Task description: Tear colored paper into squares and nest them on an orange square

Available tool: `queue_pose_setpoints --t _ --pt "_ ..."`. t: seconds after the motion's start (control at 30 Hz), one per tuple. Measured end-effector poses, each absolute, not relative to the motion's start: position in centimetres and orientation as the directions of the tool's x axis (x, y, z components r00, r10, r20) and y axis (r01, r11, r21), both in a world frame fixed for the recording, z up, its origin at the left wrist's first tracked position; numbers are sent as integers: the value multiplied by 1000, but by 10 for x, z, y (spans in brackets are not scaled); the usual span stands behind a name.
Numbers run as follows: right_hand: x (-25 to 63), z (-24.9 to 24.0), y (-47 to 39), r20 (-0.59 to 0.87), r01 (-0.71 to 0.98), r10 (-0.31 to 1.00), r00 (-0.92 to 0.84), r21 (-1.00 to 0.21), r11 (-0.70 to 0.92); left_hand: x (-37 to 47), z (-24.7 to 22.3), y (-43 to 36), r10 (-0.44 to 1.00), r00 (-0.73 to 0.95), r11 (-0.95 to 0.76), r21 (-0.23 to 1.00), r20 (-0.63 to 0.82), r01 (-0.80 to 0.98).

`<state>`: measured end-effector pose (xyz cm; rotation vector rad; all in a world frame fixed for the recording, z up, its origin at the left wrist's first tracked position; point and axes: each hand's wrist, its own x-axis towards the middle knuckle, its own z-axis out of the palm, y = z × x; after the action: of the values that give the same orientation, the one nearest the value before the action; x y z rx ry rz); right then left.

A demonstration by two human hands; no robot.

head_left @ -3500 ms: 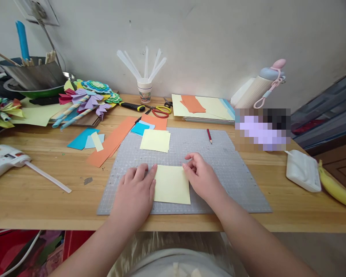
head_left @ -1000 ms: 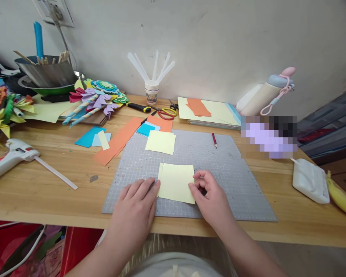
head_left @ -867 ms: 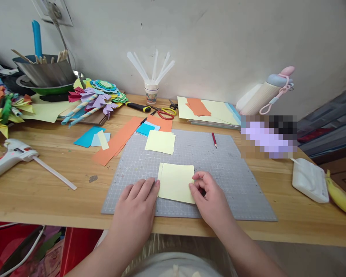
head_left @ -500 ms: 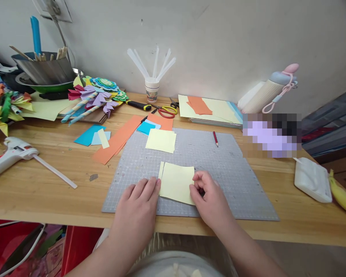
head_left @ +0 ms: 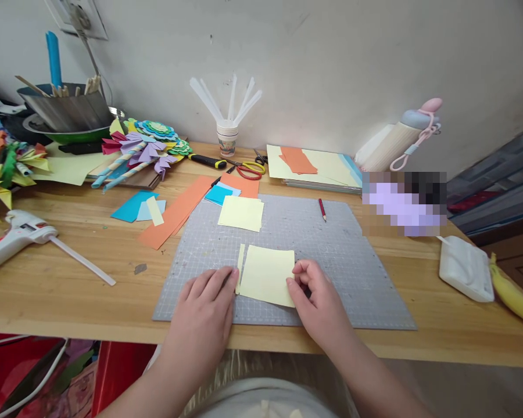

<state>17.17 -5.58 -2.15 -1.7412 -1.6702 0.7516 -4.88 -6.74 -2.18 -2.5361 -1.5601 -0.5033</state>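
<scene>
A pale yellow paper square (head_left: 268, 276) lies on the grey cutting mat (head_left: 344, 290). My right hand (head_left: 316, 293) pinches its right edge between thumb and fingers. Beside the square's left edge is a narrow yellow strip (head_left: 241, 264), parted from it by a thin gap. My left hand (head_left: 207, 302) has its fingers bent and close together, the fingertips at the strip's lower part. Farther back on the mat rest more yellow sheets (head_left: 241, 213).
Behind the mat are orange strips (head_left: 178, 215), scissors (head_left: 250, 169), a cutter (head_left: 207, 161) and a cup of white sticks (head_left: 227, 139). A glue gun (head_left: 21, 232) lies left; a red pencil (head_left: 322, 210) lies on the mat. A banana (head_left: 514, 293) is far right.
My left hand has shifted slightly left with the narrow strip, and the gap between strip and square is wider. My right hand keeps its hold. The view has turned slightly.
</scene>
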Motion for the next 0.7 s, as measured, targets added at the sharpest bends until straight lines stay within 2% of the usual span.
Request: queue_pose_setpoints --t 0.17,0.27,0.5,0.7 --pt "173 -22 -57 -23 649 997 71 -758 -64 -54 -17 -78 829 391 -487 172 401 856" --pt "173 -21 -59 -8 643 998 56 -765 -42 -53 -15 -83 818 365 -472 156 444 868" --pt "171 -21 -64 -2 652 999 44 -758 -30 -50 -18 -85 828 355 -454 148 434 879" --pt "170 -25 -63 61 738 998 26 -674 22 -48 -17 -84 795 411 -484 59 447 873"
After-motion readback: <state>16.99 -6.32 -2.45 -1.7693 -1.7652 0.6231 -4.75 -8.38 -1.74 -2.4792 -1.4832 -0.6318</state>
